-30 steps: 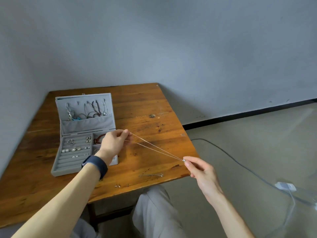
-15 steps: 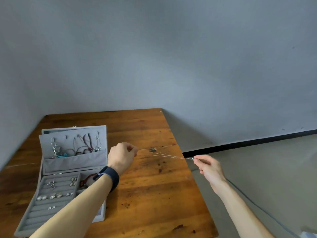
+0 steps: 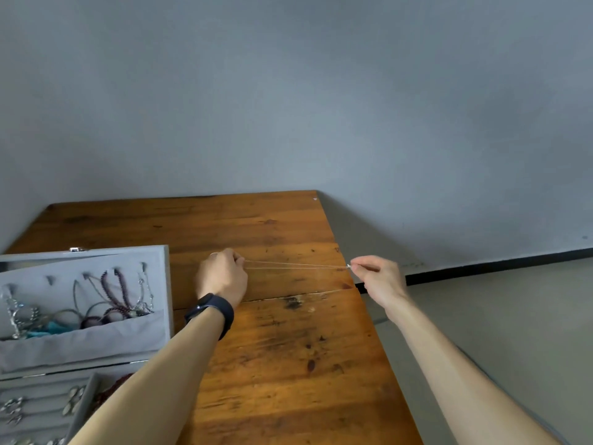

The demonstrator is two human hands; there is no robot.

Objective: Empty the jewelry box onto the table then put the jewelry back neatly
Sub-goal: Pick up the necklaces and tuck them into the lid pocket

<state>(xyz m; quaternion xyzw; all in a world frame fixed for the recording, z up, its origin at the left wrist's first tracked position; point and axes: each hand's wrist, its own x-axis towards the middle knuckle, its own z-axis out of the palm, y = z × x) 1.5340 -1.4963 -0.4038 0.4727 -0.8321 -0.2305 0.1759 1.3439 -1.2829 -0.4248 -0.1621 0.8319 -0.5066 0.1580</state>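
Left hand (image 3: 224, 277) and right hand (image 3: 375, 277) each pinch 1 end of a thin silver necklace (image 3: 295, 266), stretched taut in 2 strands above the table (image 3: 288, 364), just right of the open jewelry box (image 3: 90, 346), where other pieces (image 3: 112, 293) hang in the lid. Pulling harder could snap the fine chain or spring its clasp. Letting it go slack carelessly near the lid could knot it or snag those hanging pieces.

Grey wall (image 3: 288, 91), black skirting (image 3: 497, 266), wooden table (image 3: 288, 364)

Head camera faces forward, close above table (image 3: 288, 364).
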